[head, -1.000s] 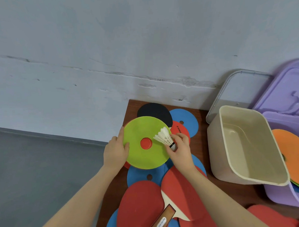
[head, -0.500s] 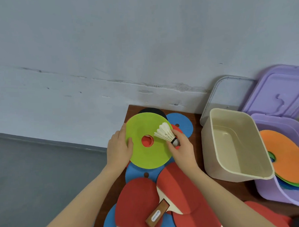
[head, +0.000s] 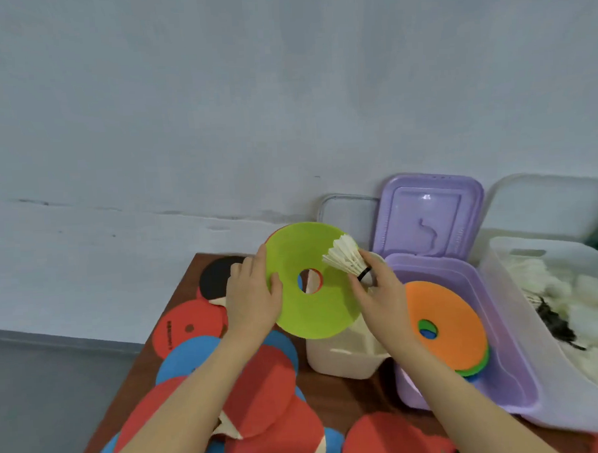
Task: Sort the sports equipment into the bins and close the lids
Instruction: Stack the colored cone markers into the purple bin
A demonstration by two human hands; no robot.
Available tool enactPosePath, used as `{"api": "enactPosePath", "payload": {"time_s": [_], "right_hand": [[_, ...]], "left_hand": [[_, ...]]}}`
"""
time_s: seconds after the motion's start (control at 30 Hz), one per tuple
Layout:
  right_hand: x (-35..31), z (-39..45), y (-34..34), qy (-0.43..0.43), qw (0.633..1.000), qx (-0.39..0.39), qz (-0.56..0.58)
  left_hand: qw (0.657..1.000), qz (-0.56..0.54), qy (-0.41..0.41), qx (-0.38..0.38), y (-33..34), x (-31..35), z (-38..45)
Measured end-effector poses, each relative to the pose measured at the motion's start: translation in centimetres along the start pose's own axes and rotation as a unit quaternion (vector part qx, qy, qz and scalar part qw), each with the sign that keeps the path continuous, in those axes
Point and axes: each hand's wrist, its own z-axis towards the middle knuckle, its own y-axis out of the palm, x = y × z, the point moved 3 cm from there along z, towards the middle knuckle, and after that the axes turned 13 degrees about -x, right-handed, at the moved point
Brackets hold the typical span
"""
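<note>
My left hand (head: 251,298) grips the left edge of a lime green disc (head: 315,311) held up over the cream bin (head: 341,361). My right hand (head: 379,298) pinches a white shuttlecock (head: 345,257) by its cork, at the disc's right edge. The purple bin (head: 493,324) stands open to the right and holds an orange disc (head: 447,326) stacked on green and blue ones. A clear bin (head: 519,285) at far right holds several white shuttlecocks (head: 585,303). Red and blue discs and paddles (head: 263,382) lie piled on the brown table (head: 190,286).
The purple lid (head: 427,220) stands upright against the wall, with a clear lid (head: 348,214) to its left and another (head: 547,205) to its right. A black paddle (head: 217,274) and a red disc (head: 189,327) lie at the table's far left. The table's left edge drops to grey floor.
Both hands have carried the green disc and the shuttlecock to the right, from over the pile to above the cream bin. The view has swung right, revealing the clear bin.
</note>
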Motion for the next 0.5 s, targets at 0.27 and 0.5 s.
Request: {"api": "enactPosePath", "payload": {"time_s": [0.27, 0.5], "right_hand": [[6.1, -5.2, -12.4, 0.054, 0.997, 0.021, -0.053], [11.2, -5.8, -16.8, 0.114, 0.983, 0.006, -0.146]], "left_hand": [[0.997, -0.025, 0.017, -0.075, 7.8, 12.4, -2.7], [0.982, -0.026, 0.032, -0.184, 12.9, 18.2, -1.4]]}}
